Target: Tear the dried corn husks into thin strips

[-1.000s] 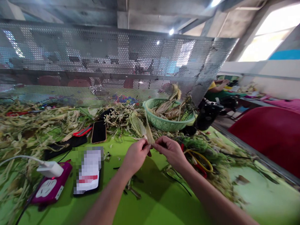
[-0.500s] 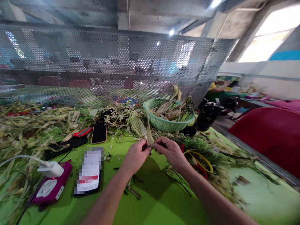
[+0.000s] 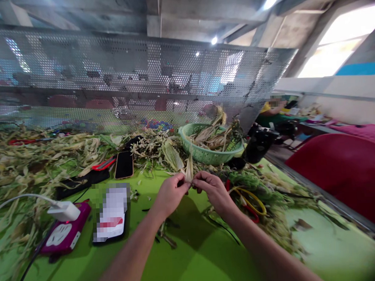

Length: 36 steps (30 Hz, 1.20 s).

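Observation:
Between my two hands a pale, pointed corn husk (image 3: 189, 168) stands upright. My left hand (image 3: 171, 194) is closed on its lower part, thumb towards the right. Beside it, my right hand (image 3: 214, 193) pinches at the husk's lower end with thumb and fingertips. What exactly lies between those fingertips is too small to make out fully. Just behind the left hand, a wider greenish husk (image 3: 172, 156) leans over a heap of dry plant scraps (image 3: 151, 148).
A green plastic basket (image 3: 211, 156) with dried husks stands behind the hands. On the left lie a phone with a lit screen (image 3: 111, 213), a dark phone (image 3: 124, 165), a red cutter (image 3: 105, 163) and a magenta power bank (image 3: 67, 230). Yellow-handled pliers (image 3: 257, 201) lie right, among green fibres (image 3: 253, 181).
The upright husk has shifted slightly to the right and turned a little in the fingers. Both hands stay in nearly the same place.

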Available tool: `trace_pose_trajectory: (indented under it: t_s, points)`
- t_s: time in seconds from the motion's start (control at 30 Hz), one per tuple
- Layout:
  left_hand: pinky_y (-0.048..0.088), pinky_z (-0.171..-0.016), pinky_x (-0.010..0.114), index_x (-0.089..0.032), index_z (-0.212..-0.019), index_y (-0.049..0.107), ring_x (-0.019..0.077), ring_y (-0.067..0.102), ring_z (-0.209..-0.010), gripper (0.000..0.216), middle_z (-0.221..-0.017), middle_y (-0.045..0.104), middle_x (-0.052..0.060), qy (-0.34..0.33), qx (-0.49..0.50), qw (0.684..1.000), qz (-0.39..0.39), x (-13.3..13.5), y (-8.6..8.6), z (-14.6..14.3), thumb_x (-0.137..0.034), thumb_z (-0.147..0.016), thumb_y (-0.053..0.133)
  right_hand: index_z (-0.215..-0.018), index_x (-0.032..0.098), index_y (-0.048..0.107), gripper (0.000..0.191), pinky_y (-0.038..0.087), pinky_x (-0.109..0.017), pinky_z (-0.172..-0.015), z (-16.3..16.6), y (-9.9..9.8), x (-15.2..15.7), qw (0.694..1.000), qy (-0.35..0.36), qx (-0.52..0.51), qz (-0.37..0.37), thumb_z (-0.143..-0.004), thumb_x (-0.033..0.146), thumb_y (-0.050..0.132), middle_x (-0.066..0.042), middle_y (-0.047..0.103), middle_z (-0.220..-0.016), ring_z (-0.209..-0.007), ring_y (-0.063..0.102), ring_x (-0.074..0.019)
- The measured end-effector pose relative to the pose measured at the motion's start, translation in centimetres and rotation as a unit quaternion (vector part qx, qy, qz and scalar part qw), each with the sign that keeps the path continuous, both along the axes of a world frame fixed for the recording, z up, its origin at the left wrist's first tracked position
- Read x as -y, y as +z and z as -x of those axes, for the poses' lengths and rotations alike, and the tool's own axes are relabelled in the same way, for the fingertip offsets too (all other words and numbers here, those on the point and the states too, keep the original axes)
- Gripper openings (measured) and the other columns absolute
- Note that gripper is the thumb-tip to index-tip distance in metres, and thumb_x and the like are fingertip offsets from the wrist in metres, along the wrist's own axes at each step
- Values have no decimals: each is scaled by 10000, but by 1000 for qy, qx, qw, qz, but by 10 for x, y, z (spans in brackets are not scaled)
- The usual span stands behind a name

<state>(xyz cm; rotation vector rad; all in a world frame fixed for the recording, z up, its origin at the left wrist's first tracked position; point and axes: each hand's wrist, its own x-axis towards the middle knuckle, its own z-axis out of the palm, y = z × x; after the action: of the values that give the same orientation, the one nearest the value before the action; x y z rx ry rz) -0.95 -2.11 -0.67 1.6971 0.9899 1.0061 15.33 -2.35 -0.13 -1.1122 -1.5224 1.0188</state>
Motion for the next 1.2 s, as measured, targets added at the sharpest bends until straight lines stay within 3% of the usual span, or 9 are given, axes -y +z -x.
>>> trace_pose_trajectory:
  t_s: [0.13, 0.33, 0.53, 0.87, 1.2]
  points:
    - [323, -567, 224, -179, -803, 581, 122, 448, -626, 166, -681, 532, -20, 4, 1, 1000, 10, -1, -1, 1, -332, -825, 521, -718, 165, 604, 237, 406, -244, -566, -2, 3, 0, 999, 29, 12, 8, -783, 391, 632, 1, 544, -655, -610, 477, -125]
    - [304, -558, 230, -181, -719, 547, 116, 415, -594, 147, -620, 478, -35, 4, -32, 999, -17, -1, -1, 1, -296, -811, 538, -667, 175, 565, 331, 391, -232, -523, -5, -2, -4, 999, 24, 27, 7, -719, 470, 707, 23, 501, -613, -580, 452, -114]
    - [334, -586, 233, -170, -798, 601, 120, 454, -615, 192, -656, 529, -23, -22, 23, 999, 37, -3, -3, 1, -355, -810, 552, -698, 164, 591, 299, 411, -255, -560, -5, 2, -4, 998, 46, 8, 33, -757, 449, 661, 10, 546, -652, -583, 501, -122]
    - [317, -566, 224, -138, -829, 605, 90, 431, -572, 169, -646, 529, -22, -43, 169, 971, 163, -6, -6, -2, -282, -742, 597, -724, 171, 594, 310, 433, -256, -578, -3, 7, 0, 997, 64, -9, 30, -779, 472, 640, -1, 565, -675, -602, 512, -126]
    - [305, -545, 219, -141, -849, 606, 90, 435, -560, 203, -622, 511, -29, -20, 160, 973, 163, -5, -5, -2, -316, -746, 600, -708, 185, 551, 280, 415, -234, -549, -2, 0, 1, 997, 43, 64, -6, -804, 438, 620, 17, 506, -646, -600, 477, -120]
